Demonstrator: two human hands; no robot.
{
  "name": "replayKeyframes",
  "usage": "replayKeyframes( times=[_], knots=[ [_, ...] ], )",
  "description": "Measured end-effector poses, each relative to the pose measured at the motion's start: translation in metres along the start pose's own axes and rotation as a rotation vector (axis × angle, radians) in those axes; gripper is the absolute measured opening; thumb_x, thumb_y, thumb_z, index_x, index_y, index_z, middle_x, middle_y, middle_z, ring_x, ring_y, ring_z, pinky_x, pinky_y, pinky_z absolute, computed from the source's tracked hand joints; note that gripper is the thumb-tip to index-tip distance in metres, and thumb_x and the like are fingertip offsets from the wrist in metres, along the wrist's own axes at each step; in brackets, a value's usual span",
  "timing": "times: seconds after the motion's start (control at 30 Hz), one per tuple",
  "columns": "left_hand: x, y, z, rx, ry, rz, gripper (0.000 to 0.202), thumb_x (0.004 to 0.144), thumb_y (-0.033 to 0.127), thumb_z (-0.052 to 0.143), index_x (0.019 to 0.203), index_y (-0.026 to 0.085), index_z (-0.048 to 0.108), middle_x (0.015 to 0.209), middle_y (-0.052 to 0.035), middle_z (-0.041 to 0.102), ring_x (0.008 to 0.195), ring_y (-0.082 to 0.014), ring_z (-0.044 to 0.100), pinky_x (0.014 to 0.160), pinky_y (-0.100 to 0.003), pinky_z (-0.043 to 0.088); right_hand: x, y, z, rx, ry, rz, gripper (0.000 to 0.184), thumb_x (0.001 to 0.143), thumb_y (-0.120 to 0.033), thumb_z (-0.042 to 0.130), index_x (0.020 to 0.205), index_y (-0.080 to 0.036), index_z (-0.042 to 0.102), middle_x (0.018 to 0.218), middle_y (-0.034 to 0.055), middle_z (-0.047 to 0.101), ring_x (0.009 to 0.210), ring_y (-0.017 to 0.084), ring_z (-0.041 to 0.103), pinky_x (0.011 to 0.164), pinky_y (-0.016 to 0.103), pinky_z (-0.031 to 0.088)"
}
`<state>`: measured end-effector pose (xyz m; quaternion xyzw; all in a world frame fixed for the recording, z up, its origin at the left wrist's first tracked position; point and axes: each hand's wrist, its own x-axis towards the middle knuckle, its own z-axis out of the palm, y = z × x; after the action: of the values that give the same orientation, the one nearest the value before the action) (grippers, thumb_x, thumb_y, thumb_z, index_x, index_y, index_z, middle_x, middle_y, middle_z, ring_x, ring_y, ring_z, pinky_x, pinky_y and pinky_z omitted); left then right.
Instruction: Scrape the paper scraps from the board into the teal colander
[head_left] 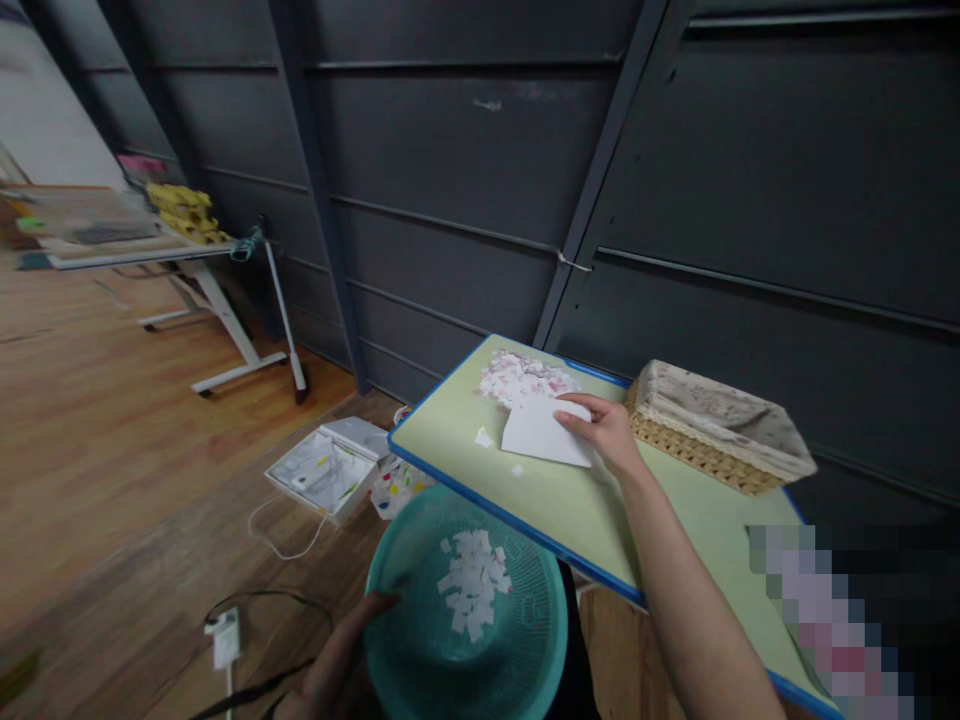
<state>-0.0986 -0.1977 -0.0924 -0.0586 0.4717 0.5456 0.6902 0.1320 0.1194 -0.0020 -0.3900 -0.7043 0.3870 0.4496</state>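
My right hand (604, 430) pinches a sheet of white paper (541, 432) by its right edge, thumb and fingers closed on it. The sheet lies low over the table (457, 410), which has a pale green top and blue edging. Right behind the paper sits a pile of small torn paper scraps (517, 374), white with some pink. Two loose scraps lie in front of it. My left hand (349, 635) grips the left rim of a teal plastic basket (551, 640), thumb over the edge, other fingers hidden. Flat white paper pieces (474, 585) lie in the basket's bottom.
A cloth-lined wicker basket (697, 450) stands at the table's right rear. On the floor at left are an open white box (322, 470), a power strip (223, 640) and cords. Dark panelled wall (465, 150) rises behind; a wheeled table (142, 255) stands far left.
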Motion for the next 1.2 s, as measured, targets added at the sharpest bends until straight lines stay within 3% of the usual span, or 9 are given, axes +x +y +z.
replayKeyframes(
  times=[0.07, 0.23, 0.43, 0.53, 0.63, 0.8, 0.97, 1.07, 1.2],
  knots=[
    [-0.006, 0.005, 0.011, 0.029, 0.066, -0.011, 0.057, 0.080, 0.023, 0.071, 0.132, 0.005, 0.059, 0.098, -0.0126, 0.083, 0.105, -0.0327, 0.074, 0.103, -0.044, 0.052, 0.002, -0.001, -0.009, -0.028, -0.048, 0.020, 0.040, 0.059, -0.047, 0.083, 0.086, -0.018, 0.080, 0.091, 0.0101, 0.077, 0.083, 0.027, 0.068, 0.070, 0.035, 0.051],
    [-0.013, 0.012, 0.029, 0.038, 0.038, 0.076, 0.051, 0.083, 0.022, 0.066, 0.130, 0.005, 0.059, 0.095, -0.0134, 0.083, 0.093, -0.0311, 0.078, 0.089, -0.042, 0.059, 0.005, 0.003, -0.025, -0.041, -0.120, 0.123, 0.045, 0.056, -0.046, 0.084, 0.089, -0.015, 0.079, 0.084, 0.0092, 0.075, 0.064, 0.021, 0.063, 0.054, 0.030, 0.045],
    [-0.007, 0.015, 0.033, 0.046, 0.019, 0.094, 0.057, 0.085, 0.027, 0.065, 0.136, 0.006, 0.053, 0.089, -0.0112, 0.084, 0.090, -0.0303, 0.078, 0.088, -0.041, 0.059, 0.001, 0.000, -0.008, -0.020, -0.272, 0.154, 0.051, 0.053, -0.048, 0.086, 0.093, -0.016, 0.078, 0.081, 0.0072, 0.074, 0.060, 0.017, 0.061, 0.049, 0.027, 0.044],
    [-0.007, 0.019, 0.035, 0.071, -0.023, 0.105, 0.069, 0.084, 0.027, 0.068, 0.143, 0.001, 0.044, 0.094, -0.0135, 0.084, 0.094, -0.0310, 0.078, 0.086, -0.039, 0.059, 0.003, 0.000, -0.006, 0.034, -0.164, 0.132, 0.056, 0.053, -0.052, 0.086, 0.095, -0.016, 0.076, 0.082, 0.0069, 0.074, 0.063, 0.017, 0.061, 0.051, 0.027, 0.045],
    [-0.009, 0.022, 0.035, 0.166, -0.013, 0.136, 0.070, 0.084, 0.023, 0.068, 0.145, -0.002, 0.042, 0.089, -0.0119, 0.084, 0.086, -0.0319, 0.078, 0.082, -0.039, 0.058, 0.005, 0.001, -0.013, 0.036, -0.076, 0.140, 0.057, 0.051, -0.056, 0.086, 0.087, -0.013, 0.075, 0.075, 0.0069, 0.072, 0.061, 0.017, 0.060, 0.050, 0.027, 0.043],
    [-0.012, 0.023, 0.035, 0.223, -0.003, 0.124, 0.060, 0.087, 0.025, 0.064, 0.141, 0.003, 0.049, 0.088, -0.0092, 0.084, 0.074, -0.0291, 0.078, 0.089, -0.041, 0.057, 0.006, 0.000, -0.020, 0.022, -0.114, 0.144, 0.057, 0.045, -0.059, 0.087, 0.076, -0.012, 0.073, 0.064, 0.0050, 0.068, 0.054, 0.014, 0.054, 0.047, 0.026, 0.039],
    [-0.014, 0.022, 0.038, 0.232, -0.033, 0.173, 0.057, 0.088, 0.029, 0.063, 0.137, 0.001, 0.051, 0.088, -0.0111, 0.084, 0.089, -0.0308, 0.078, 0.098, -0.042, 0.054, 0.006, -0.008, -0.012, 0.022, -0.142, 0.092, 0.055, 0.048, -0.057, 0.087, 0.077, -0.012, 0.075, 0.068, 0.0056, 0.070, 0.056, 0.015, 0.055, 0.050, 0.027, 0.041],
    [-0.012, 0.022, 0.037, 0.225, 0.017, 0.175, 0.050, 0.087, 0.029, 0.064, 0.131, 0.006, 0.057, 0.091, -0.0101, 0.084, 0.097, -0.0334, 0.076, 0.099, -0.046, 0.054, -0.007, -0.018, -0.005, -0.020, -0.149, 0.029, 0.050, 0.054, -0.056, 0.084, 0.077, -0.013, 0.076, 0.072, 0.0073, 0.072, 0.060, 0.018, 0.060, 0.052, 0.028, 0.044],
    [-0.010, 0.022, 0.034, 0.184, 0.016, 0.138, 0.048, 0.085, 0.030, 0.066, 0.128, 0.007, 0.060, 0.090, -0.0099, 0.084, 0.105, -0.0359, 0.073, 0.099, -0.049, 0.054, -0.061, -0.028, 0.010, -0.230, -0.035, -0.119, 0.033, 0.074, -0.051, 0.073, 0.081, -0.019, 0.079, 0.075, 0.0063, 0.076, 0.059, 0.020, 0.064, 0.053, 0.030, 0.048]
  ],
)
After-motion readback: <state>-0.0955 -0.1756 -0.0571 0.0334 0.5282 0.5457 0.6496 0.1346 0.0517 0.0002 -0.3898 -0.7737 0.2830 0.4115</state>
